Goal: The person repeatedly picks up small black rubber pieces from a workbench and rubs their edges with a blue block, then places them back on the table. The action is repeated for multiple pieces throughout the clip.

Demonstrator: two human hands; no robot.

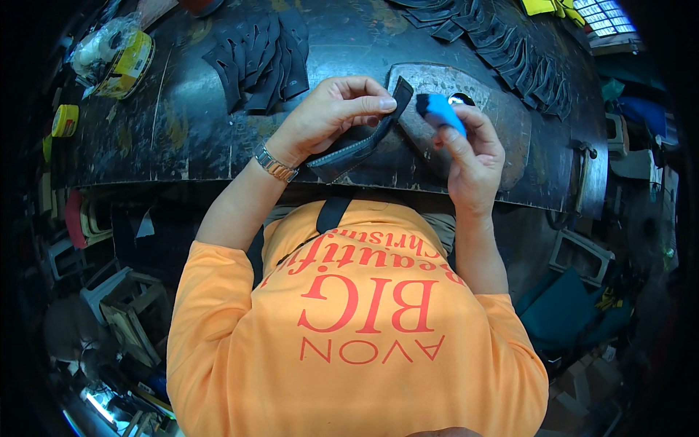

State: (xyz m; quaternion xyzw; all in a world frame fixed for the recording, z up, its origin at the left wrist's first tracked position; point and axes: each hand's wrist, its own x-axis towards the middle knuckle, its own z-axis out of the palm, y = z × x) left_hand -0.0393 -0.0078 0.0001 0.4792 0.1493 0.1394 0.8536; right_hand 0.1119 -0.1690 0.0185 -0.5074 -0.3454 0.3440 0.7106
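My left hand (341, 115), with a metal-banded watch on its wrist, pinches a dark leather strap (357, 151) near its upper end between thumb and forefinger. The strap curves down toward the table's near edge, and light stitching shows along it. In my right hand (475, 153) is a small blue object with a black end (441, 113), held between thumb and fingers close to the strap's tip but apart from it. The blue object is blurred, and its exact kind is unclear. Behind the right fingers, a round shiny item (460, 99) is partly hidden.
A worn slab (513, 146) lies on the dark table (182, 138) under the right hand. Piles of black leather pieces lie at the back left (262, 58) and back right (517, 65). Yellow tape rolls (65, 121) and a plastic-wrapped yellow container (131, 67) stand far left.
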